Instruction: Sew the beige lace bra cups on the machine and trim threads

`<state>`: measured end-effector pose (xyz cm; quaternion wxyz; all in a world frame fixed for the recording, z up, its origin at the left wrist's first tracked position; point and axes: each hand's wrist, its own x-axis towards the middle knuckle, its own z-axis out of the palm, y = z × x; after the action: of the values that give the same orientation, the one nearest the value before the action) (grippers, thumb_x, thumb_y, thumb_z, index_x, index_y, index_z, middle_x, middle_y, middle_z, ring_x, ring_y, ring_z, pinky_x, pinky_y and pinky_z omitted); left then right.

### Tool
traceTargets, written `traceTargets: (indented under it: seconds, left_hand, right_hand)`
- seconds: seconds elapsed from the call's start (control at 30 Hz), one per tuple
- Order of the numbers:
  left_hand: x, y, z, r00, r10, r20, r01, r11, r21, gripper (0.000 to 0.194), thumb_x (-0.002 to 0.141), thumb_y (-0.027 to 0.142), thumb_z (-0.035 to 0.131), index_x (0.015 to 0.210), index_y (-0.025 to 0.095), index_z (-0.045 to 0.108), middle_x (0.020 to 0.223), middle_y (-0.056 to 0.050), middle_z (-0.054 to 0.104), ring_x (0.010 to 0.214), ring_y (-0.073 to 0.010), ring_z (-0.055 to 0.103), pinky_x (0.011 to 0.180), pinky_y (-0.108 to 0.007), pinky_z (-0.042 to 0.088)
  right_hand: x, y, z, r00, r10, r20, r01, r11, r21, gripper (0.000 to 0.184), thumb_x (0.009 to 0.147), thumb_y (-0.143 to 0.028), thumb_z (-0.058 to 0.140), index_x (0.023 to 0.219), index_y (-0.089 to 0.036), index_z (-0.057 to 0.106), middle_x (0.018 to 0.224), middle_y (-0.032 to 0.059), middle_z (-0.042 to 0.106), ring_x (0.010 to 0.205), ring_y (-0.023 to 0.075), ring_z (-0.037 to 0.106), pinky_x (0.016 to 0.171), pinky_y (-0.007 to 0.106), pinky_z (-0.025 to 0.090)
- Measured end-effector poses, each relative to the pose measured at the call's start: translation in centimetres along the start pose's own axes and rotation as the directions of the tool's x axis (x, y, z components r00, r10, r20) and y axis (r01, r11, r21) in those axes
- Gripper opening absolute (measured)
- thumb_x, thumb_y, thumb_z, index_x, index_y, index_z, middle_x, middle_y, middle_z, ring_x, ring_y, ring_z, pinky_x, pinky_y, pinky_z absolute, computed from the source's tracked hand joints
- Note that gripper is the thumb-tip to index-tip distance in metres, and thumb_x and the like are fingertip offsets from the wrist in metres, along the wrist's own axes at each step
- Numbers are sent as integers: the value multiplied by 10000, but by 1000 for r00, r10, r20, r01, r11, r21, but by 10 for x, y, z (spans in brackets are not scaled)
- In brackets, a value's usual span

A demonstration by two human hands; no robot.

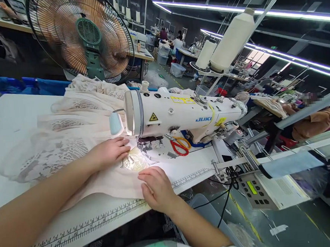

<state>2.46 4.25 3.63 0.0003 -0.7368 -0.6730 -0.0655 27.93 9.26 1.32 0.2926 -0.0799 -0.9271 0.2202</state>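
Pale pink lace fabric (pixel 70 123) lies in folds across the left of the white sewing table, and its plain edge runs under the head of a white sewing machine (pixel 164 112). My left hand (pixel 111 152) rests flat on the fabric beside the needle area, fingers stretched out and close together. Nearer to me, my right hand (pixel 157 187) has its thumb and fingers bent at the fabric's edge, seemingly pinching it. Between both hands is a shiny yellowish patch (pixel 135 159) on the machine bed. The needle itself is hard to make out.
Red-and-yellow-handled scissors (pixel 180 146) lie under the machine arm. A measuring scale (pixel 101 220) runs along the table's front edge. A large fan (pixel 89 35) stands behind. Thread cones (pixel 232 41) rise at the back right; a control box (pixel 272 191) hangs at the right.
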Motion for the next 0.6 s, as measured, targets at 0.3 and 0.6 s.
traceTargets:
  seconds: [0.3,0.6]
  left_hand:
    - [-20,6,-10,990,-28,140,9,990,139,440,879,265,365,1226,164,616,1343,-133,570,1258,-270,513,1036,-433,438]
    - [-115,33,-43,975,-223,6,196,868,456,600,860,331,217,1196,15,601,1271,-258,585,1091,-394,606,877,-581,483]
  right_hand:
    - [-4,-12,-5,935,127,330,-57,975,-214,289,808,-300,688,1052,-176,595,1238,115,602,1192,264,512,980,435,438]
    - [-6,-15,4,916,67,395,90,926,-366,147,880,-88,535,948,-126,660,1224,164,627,1151,260,573,954,459,471]
